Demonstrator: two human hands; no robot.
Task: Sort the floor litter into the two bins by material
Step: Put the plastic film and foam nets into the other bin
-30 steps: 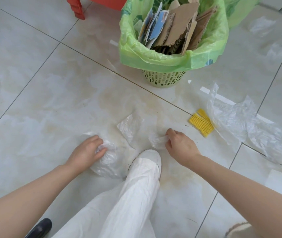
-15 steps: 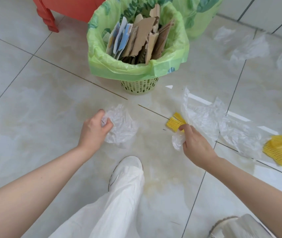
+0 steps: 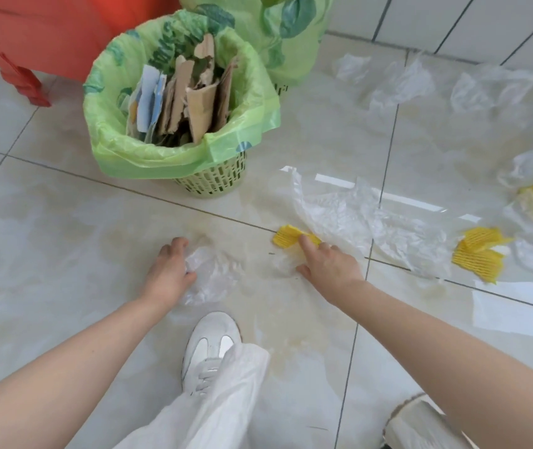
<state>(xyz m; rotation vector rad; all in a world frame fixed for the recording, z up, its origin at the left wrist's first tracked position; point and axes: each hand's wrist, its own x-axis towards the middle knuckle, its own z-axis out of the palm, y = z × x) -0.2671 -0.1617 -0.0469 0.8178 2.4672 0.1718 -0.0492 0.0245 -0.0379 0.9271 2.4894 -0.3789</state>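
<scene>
Left hand is gripping a plastic wad. Right hand is pinching film, finger reaching the yellow scrap at 12 o'clock. Advise bunching film, then binning; cardboard bin is sitting at 11.

Second bin cut off at top; right hand fingers hidden underneath

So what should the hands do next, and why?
Probably the right hand should pinch up the small yellow corrugated piece its forefinger already rests on. It also holds a small plastic scrap, and the left hand grips crumpled clear plastic, so both are nearly full.
</scene>
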